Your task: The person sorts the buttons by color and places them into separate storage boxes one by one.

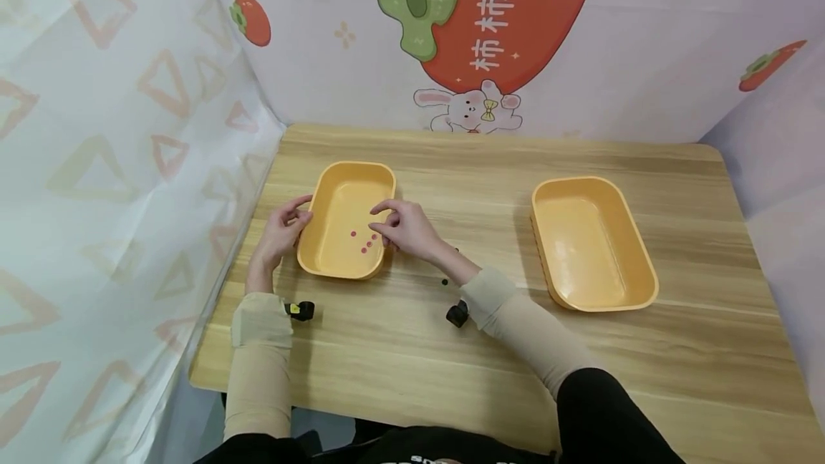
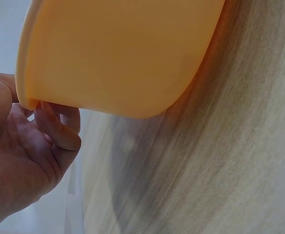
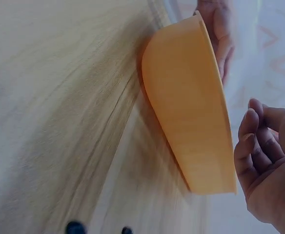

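Note:
My left hand (image 1: 281,233) is at the left side of a yellow-orange plastic basin (image 1: 335,185). In the left wrist view its thumb and curled fingers (image 2: 59,129) hold the rim. Several small round red pieces (image 1: 364,250) lie on the basin floor, toward its right side. Over the basin's right rim hovers my right hand (image 1: 409,230), thumb and index finger pointing inward with a gap in the head view. Its other fingers (image 3: 247,156) are bent toward the palm, and I cannot tell whether a small piece is held there.
A second yellow-orange basin (image 1: 586,235) stands on the right of the wooden table (image 1: 412,364). A small dark round piece (image 1: 445,282) lies on the table near my right forearm, with another (image 3: 127,230) near it. Wrist cameras (image 1: 301,311) project from both sleeves. Printed cloth (image 1: 309,77) surrounds the table.

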Available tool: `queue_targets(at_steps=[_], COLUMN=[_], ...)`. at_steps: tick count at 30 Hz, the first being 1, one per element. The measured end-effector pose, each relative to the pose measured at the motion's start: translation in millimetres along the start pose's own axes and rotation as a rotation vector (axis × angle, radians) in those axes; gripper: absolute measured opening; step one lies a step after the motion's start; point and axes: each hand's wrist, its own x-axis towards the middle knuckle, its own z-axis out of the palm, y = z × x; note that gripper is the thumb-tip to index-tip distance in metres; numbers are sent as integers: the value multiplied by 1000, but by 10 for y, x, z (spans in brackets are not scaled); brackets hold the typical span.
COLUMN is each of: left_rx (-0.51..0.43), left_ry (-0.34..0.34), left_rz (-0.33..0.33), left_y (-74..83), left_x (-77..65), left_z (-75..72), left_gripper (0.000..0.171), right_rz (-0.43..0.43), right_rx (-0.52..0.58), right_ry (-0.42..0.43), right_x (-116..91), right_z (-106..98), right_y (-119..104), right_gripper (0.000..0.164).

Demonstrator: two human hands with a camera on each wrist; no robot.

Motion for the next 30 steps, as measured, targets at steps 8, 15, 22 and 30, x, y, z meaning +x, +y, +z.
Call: queue_targets(at_steps=[8,15,22,30], left_rx=[19,26,30,12], left_ry=[32,15,18,-6], left_rz=[16,-14,-13,-14], left_y=[96,44,15,-18], left_x=[50,44,35,1], left_z=[-72,-57,-39,-4], left_gripper=[54,56,55,56], right_rz=[10,112,176,297], right_rx=[81,102,72,32], right_ry=[107,129,118,106], right_x=[-298,-644,-923,-1196], right_z=[-323,-521,-610,-605], right_y=[149,280,401,605], right_gripper=[40,50,44,37])
